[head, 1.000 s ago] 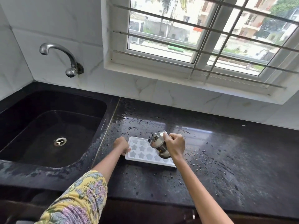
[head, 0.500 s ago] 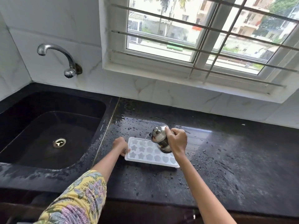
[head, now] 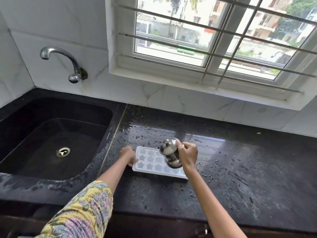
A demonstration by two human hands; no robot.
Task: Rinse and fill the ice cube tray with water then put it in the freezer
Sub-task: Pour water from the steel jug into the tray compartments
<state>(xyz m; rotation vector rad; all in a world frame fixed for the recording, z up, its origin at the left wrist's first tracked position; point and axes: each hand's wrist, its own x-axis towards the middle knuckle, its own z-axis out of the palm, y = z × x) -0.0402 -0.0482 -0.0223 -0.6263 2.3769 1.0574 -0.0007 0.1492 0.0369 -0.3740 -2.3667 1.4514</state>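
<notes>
A white ice cube tray (head: 151, 163) with star and heart moulds lies flat on the wet black counter (head: 240, 177), just right of the sink. My left hand (head: 127, 155) grips the tray's left edge. My right hand (head: 187, 156) grips a small steel jug (head: 169, 154) with a knobbed lid, tilted to the left over the tray's far right part. A thin stream of water runs from its spout into the moulds. The jug and my right hand hide the tray's right end.
A black sink (head: 51, 140) with a steel drain (head: 63, 151) lies to the left, with a steel wall tap (head: 68, 64) above it. A barred window (head: 214, 40) sits over the counter. Water drops dot the counter around the tray.
The jug has risen a little and shifted toward the tray's far side, still tilted and pouring. My left hand stays on the tray's left edge. The tray has not moved.
</notes>
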